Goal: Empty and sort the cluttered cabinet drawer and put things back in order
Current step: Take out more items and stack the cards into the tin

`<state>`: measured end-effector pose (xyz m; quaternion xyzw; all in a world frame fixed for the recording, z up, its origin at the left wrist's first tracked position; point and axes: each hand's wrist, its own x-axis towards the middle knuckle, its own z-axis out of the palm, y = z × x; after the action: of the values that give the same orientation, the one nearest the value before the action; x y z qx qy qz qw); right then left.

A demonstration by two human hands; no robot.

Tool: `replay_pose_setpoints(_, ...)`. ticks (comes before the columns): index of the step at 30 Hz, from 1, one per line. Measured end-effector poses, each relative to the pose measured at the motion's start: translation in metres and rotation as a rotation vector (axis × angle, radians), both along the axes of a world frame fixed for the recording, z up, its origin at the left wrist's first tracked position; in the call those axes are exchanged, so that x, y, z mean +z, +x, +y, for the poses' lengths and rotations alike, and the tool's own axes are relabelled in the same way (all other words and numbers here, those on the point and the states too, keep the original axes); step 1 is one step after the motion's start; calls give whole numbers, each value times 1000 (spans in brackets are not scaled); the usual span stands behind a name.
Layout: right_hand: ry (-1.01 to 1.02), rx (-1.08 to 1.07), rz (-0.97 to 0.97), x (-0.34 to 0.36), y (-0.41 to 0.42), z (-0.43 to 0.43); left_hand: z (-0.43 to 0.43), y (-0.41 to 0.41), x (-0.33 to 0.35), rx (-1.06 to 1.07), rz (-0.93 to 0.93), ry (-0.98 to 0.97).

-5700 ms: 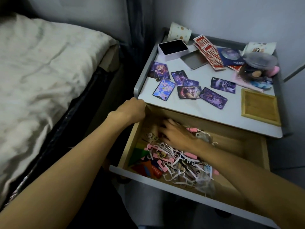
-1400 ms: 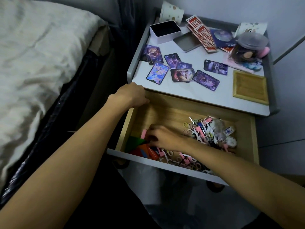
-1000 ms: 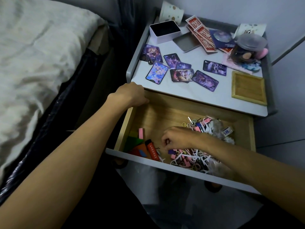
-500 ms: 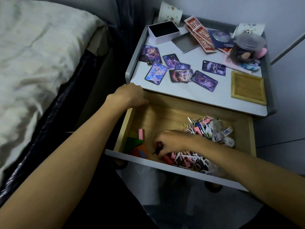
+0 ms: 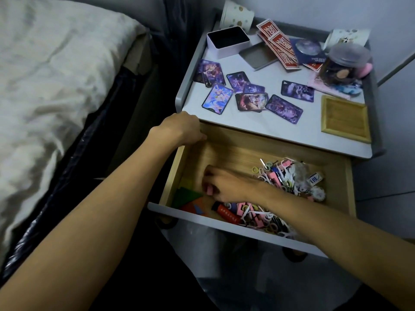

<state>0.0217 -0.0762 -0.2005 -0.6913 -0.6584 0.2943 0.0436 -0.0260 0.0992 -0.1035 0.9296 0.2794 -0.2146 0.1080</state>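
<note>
While the drawer [image 5: 224, 225] stands pulled out below the worktop [image 5: 269, 129], left hand [image 5: 182, 129] grips its left wall near the back corner, fingers curled over the rim. Right hand [image 5: 224, 185] is inside, front-left area. Clutter of clips and rings [image 5: 289, 178] just right of it, green and red flat pieces [image 5: 188, 196] just left. Its curled fingers pinch a small pink piece [image 5: 210, 190].
</note>
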Motion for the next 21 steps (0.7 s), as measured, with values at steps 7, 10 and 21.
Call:
replay_pose_setpoints(7, -231, 71, -141, 14, 21, -38, -1, 0, 0, 2, 5, -18)
replay_pose_setpoints(10, -146, -32, -76, 32, 30, -33, -1, -1, 1, 40, -24, 4)
replay_pose_setpoints(21, 416, -572, 53, 147, 122, -16, -2, 8, 45, 271, -547, -333)
